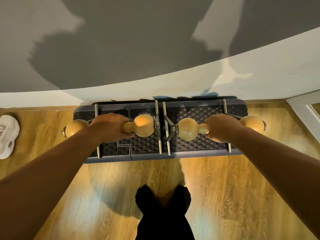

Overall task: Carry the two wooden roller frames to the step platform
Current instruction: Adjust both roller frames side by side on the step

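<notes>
Warm, fairly dim light comes from behind the person and throws large, hard-edged shadows of head and arms on the grey wall (155,32), and a leg shadow on the wood floor (225,187). Pale glare patches shine on the floor boards. The wide lens bows the baseboard (242,71) into a curve, and the near forearms look soft.

The step platform (204,144) is lying on the floor (225,187) against the wall (121,87), straight ahead of the person. Two roller frames are sitting side by side over it: the left roller frame (143,125) under the left hand (109,127), the right roller frame (187,129) under the right hand (222,127). A shoe (7,135) is lying far left on the floor, well apart from the platform
</notes>
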`<state>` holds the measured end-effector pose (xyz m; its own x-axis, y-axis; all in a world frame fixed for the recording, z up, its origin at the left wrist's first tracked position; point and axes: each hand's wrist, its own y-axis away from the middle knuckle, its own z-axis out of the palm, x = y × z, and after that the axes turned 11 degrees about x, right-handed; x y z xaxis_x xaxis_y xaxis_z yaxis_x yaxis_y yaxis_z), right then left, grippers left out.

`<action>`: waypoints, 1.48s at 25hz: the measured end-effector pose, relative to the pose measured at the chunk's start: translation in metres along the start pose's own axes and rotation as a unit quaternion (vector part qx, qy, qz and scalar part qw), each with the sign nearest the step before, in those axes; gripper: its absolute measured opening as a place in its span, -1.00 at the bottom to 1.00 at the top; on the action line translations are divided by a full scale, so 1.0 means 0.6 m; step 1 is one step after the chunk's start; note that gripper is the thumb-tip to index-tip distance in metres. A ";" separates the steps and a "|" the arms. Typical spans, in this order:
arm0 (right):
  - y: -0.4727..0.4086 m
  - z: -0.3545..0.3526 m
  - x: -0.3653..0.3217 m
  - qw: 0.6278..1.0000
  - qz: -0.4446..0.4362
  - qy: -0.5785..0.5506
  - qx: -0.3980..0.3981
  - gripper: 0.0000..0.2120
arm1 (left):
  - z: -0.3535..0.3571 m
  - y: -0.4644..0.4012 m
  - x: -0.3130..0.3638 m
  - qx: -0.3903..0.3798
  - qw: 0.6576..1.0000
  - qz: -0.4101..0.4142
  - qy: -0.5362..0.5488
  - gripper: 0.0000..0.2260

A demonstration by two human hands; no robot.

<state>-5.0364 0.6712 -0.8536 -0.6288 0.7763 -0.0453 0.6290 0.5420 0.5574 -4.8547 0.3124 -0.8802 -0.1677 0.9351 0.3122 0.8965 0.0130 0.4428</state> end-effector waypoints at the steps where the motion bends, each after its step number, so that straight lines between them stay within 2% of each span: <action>1: -0.001 0.000 -0.003 1.000 0.001 0.000 0.003 -0.84 | 0.003 -0.002 0.000 -0.002 1.000 -0.004 0.000 -0.80; 9: -0.011 -0.004 -0.018 1.000 0.006 -0.004 -0.011 -0.90 | 0.017 -0.004 -0.001 0.006 1.000 0.001 -0.006 -0.77; 17: -0.015 0.000 -0.026 0.999 0.009 -0.018 -0.024 -0.83 | 0.010 -0.004 0.008 -0.002 1.000 -0.005 -0.023 -0.68; 37: -0.020 -0.008 -0.033 1.000 0.017 -0.012 -0.023 -0.91 | 0.004 -0.005 0.023 -0.002 1.000 -0.002 -0.028 -0.75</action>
<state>-5.0336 0.6479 -0.8553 -0.5957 0.8019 -0.0457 0.6274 0.5001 0.5969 -4.8589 0.3261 -0.8794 -0.1477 0.9535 0.2628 0.8943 0.0152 0.4472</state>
